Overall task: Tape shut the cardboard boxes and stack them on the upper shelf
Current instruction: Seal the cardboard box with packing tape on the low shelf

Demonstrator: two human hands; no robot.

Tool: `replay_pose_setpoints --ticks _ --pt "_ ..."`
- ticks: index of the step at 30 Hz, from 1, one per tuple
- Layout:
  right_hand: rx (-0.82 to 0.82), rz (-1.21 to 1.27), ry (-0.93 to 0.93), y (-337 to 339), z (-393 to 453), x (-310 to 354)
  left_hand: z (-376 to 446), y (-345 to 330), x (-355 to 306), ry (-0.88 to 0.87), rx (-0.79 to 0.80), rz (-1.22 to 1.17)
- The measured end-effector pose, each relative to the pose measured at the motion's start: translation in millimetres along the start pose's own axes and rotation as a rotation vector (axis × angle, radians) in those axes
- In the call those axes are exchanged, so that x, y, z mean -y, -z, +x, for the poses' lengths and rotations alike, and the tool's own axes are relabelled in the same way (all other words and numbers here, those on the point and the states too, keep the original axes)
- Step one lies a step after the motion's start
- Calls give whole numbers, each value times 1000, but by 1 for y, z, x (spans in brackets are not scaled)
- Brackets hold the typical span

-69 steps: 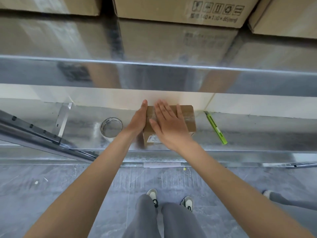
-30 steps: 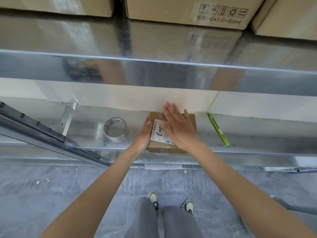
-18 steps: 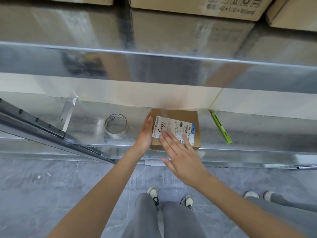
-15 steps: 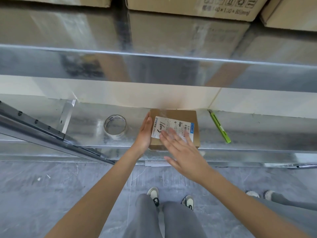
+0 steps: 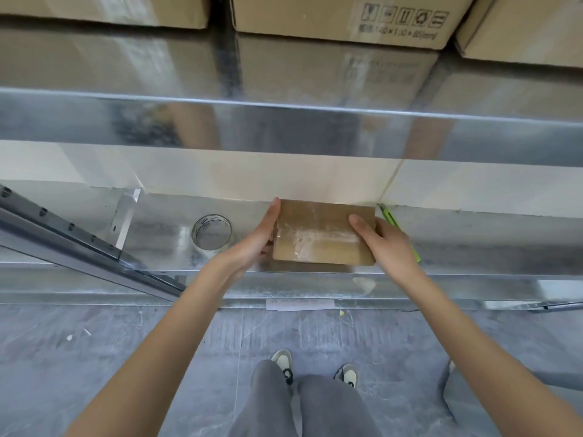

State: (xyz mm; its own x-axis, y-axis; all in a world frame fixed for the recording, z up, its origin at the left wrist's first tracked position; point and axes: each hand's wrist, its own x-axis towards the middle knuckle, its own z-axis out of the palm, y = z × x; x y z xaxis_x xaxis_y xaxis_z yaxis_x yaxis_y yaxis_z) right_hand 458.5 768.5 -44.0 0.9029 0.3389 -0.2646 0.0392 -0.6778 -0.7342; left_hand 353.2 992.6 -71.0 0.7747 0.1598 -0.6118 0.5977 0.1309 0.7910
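So the small cardboard box (image 5: 321,234) is right in the middle of the frame, held over the shiny metal lower shelf (image 5: 473,244), close to the pale wall behind it. The face that's up is plain brown with a strip of clear tape (image 5: 315,239) running across it, kinda wrinkly and glossy. Can't tell whether the box is resting on the shelf or lifted a bit off it.

Both hands are on it. The left hand (image 5: 252,244) is clamped on the left side, thumb stretched up along the left edge, and the rest of the fingers look tucked underneath. The right hand (image 5: 388,244) grips the right side, thumb lying on top of the box near the upper right corner, other fingers wrapped around the edge and out of sight.

Just left of the box on the same shelf sits a roll of clear tape (image 5: 212,231), not touching anything. On the right, a green utility knife (image 5: 400,228) lies at an angle, partly hidden behind the right hand.

Across the top of the frame is the upper shelf (image 5: 284,127), also reflective metal, with big cardboard boxes (image 5: 347,17) already sitting on it. At the bottom of the frame you get grey floor, the person's grey trousers (image 5: 303,405) and sneakers.
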Motion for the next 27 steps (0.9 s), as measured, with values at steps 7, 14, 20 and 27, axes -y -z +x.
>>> replay_pose_setpoints --ticks 7,14,20,27 --pt "-16 -408 45 -20 18 20 13 -15 -6 -92 -223 -92" --pt "129 -733 473 -67 16 62 19 -13 -2 -117 -234 -138" --pt "77 -767 581 -82 -40 37 22 -17 -6 -108 -299 -113" --pt "130 -597 610 -72 -52 38 22 -16 -6 -88 -301 -126"
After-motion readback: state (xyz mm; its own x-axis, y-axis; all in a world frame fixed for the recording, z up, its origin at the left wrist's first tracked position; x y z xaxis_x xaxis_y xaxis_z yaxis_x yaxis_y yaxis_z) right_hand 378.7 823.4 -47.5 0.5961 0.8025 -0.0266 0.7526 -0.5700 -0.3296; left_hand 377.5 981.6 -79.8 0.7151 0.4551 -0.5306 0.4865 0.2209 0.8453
